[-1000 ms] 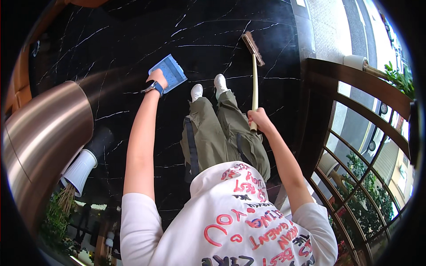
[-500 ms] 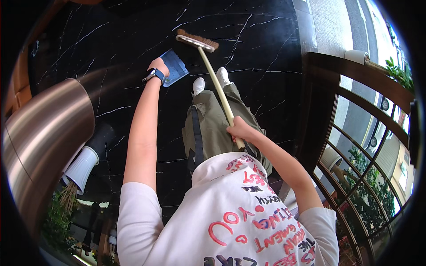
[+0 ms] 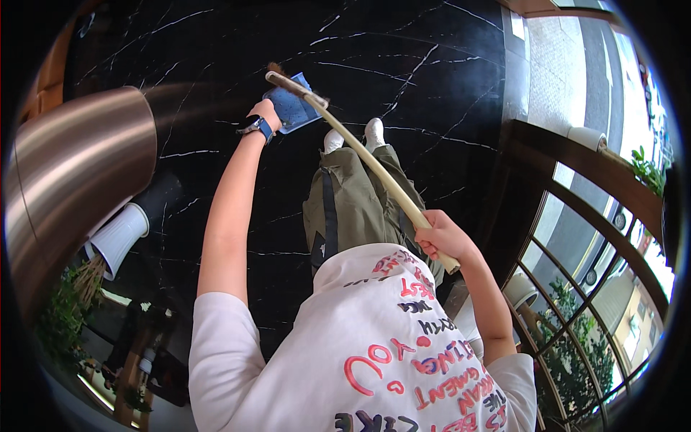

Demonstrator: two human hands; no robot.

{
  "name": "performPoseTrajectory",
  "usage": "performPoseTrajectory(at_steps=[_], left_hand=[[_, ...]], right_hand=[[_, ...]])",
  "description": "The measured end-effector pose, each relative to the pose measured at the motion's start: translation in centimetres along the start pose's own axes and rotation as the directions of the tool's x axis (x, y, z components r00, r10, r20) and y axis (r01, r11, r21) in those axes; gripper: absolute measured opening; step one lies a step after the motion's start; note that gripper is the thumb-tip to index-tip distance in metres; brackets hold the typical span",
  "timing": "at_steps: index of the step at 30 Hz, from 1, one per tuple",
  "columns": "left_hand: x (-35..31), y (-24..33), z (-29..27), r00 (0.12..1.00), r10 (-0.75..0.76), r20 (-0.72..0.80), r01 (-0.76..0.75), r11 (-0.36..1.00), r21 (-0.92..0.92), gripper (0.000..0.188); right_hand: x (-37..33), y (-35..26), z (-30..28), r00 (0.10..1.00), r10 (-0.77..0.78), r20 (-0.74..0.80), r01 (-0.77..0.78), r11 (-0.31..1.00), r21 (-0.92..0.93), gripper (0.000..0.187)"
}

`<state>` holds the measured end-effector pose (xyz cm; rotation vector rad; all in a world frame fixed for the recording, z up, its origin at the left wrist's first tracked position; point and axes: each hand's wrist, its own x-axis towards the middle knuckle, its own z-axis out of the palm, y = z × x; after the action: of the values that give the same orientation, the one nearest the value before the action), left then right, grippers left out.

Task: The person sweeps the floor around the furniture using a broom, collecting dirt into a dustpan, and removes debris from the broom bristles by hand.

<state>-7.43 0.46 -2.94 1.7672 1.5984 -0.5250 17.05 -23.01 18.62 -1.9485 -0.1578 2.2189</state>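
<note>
My left hand [image 3: 265,115] is closed on the near left side of a blue dustpan [image 3: 294,119], held low over the dark floor; small dark specks show in the pan. A dark watch sits on that wrist. In my right hand [image 3: 443,236] is the pale handle of a broom [image 3: 392,186], gripped near its top end. The handle slants away to the left. Its narrow head, with brown bristles partly hidden behind it, lies across the dustpan in the picture. Whether the bristles touch the pan, I cannot tell.
Black marble floor [image 3: 237,194] with white veins spreads around my white shoes [image 3: 373,132]. A curved bronze-coloured metal column [image 3: 93,144] stands at the left, a white planter [image 3: 121,234] beside it. A brown-framed glass front [image 3: 554,205] runs along the right.
The broom head has moved from beyond the dustpan onto its outline. My right hand has drawn back and to the right with the handle. The left hand still holds the dustpan.
</note>
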Motion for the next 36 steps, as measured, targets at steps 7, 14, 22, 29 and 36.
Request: performPoseTrajectory(at_steps=[7,14,22,29,36], left_hand=[[-5.6,-2.4,-1.7,0.998,-0.054,0.044,0.06,0.985,-0.162,0.014],[-6.9,-5.6,-0.2,0.992,-0.121,0.024,0.121,0.993,0.003,0.017],[-8.6,-9.2,3.4,0.98,-0.178,0.092,0.171,0.982,0.076,0.018],[-8.8,-9.2,5.8,0.993,-0.117,0.021,0.116,0.992,0.058,0.018],[-7.5,-8.8,4.7,0.991,-0.135,0.004,0.134,0.99,0.032,0.019]], right_hand=[[4.2,-1.2,0.3,0.975,-0.147,-0.166,0.124,0.982,-0.141,0.009],[10.8,-1.4,1.6,0.959,-0.171,-0.226,0.091,0.942,-0.324,0.011],[11.5,1.6,3.6,0.977,-0.052,-0.206,0.009,0.979,-0.205,0.013],[9.8,1.8,5.5,0.991,0.135,0.001,-0.134,0.988,0.071,0.016],[8.9,0.4,8.4,0.936,0.241,0.258,-0.294,0.937,0.19,0.014]])
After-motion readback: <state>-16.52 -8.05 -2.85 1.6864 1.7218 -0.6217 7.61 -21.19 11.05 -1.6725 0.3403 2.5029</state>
